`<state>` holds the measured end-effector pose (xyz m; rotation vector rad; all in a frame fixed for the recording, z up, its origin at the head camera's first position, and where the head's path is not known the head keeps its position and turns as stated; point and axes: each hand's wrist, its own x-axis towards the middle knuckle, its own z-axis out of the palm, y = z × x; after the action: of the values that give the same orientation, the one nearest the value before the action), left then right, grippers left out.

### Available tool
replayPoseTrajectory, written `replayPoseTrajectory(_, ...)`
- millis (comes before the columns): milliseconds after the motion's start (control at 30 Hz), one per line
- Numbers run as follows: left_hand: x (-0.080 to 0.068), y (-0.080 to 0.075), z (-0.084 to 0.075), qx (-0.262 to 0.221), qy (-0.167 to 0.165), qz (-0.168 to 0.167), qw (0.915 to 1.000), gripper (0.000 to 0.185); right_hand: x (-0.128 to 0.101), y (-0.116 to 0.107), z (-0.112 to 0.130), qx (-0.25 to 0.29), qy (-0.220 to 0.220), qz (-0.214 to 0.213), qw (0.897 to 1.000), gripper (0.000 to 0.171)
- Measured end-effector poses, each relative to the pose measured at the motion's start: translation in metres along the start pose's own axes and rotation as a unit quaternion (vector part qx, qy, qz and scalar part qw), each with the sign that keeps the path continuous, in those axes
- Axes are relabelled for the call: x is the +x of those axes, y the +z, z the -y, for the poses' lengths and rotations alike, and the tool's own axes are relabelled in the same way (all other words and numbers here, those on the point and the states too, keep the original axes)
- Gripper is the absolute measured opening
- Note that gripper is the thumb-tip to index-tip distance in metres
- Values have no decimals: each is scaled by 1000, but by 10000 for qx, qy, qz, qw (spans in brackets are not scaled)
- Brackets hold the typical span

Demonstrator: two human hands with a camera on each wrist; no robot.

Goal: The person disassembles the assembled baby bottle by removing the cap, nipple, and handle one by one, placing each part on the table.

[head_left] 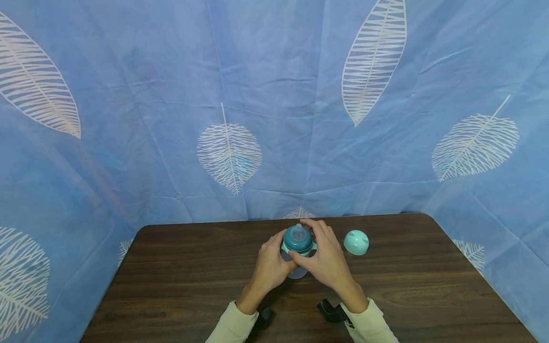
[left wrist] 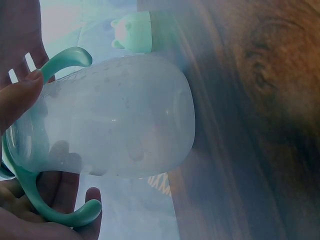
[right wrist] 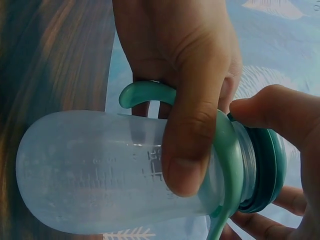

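Note:
A translucent baby bottle (head_left: 298, 271) with a teal screw ring and nipple (head_left: 297, 237) stands upright on the dark wooden table (head_left: 180, 267), near its far edge. My left hand (head_left: 271, 259) grips the bottle body just below the mint handles (left wrist: 65, 57), thumb across the front (right wrist: 187, 150). My right hand (head_left: 327, 257) curls round the teal ring (right wrist: 265, 170), fingertips on its rim. In the left wrist view the cloudy body (left wrist: 115, 120) fills the frame, my thumb (left wrist: 17, 100) on it.
A mint dome cap (head_left: 356, 242) with small ears lies on the table just right of my right hand, also seen as the cap (left wrist: 132, 32). Blue leaf-print cloth (head_left: 274, 119) hangs behind and beside the table.

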<state>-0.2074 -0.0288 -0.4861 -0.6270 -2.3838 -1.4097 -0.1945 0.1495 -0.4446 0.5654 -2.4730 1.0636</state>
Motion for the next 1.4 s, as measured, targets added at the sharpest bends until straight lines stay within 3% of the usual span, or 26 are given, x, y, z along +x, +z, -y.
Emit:
replayPoseTrajectory(800,0,-1,-1,-54,-29,19,10000,70,2,-2,2,37,-80,-21,10000,69)
replayPoseTrajectory(1400,0,-2,-1,-68,-41,54,10000,66,3,-5,2,365,-30,-8,9993,66)
